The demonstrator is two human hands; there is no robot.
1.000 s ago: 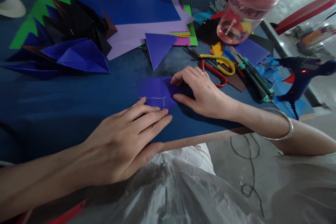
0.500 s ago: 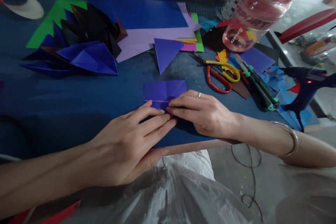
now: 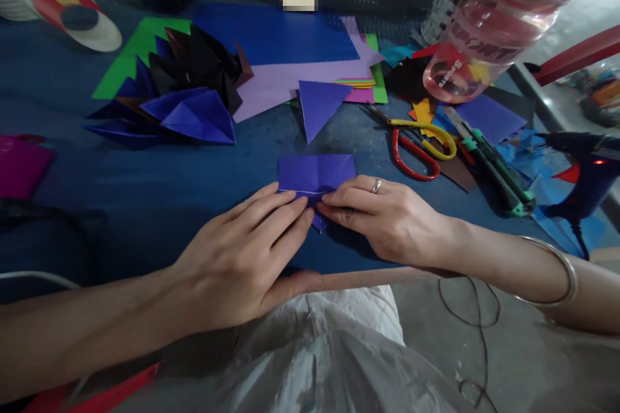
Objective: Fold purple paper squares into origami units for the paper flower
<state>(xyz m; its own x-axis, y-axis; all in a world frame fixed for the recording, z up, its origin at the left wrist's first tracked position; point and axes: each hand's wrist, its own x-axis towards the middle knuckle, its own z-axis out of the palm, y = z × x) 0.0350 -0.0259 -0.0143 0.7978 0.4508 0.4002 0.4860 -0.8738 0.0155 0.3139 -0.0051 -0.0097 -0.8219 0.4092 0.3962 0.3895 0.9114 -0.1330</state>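
Observation:
A folded purple paper lies on the blue table near its front edge. My left hand rests on the paper's near edge with its fingers stretched flat, holding it down. My right hand, with a ring on one finger and a bangle on the wrist, meets it from the right. Its fingertips and thumb pinch the paper's near fold, and a small purple corner sticks out below them.
A purple folded triangle lies just beyond the paper, and a pile of purple and black folded pieces sits far left. Scissors, a green knife, a blue glue gun and a pink bottle crowd the right. Coloured sheets lie behind.
My right hand came off the paper's right side and back to its near edge, meeting my left fingertips. The near edge is now folded up and the view has tilted upward.

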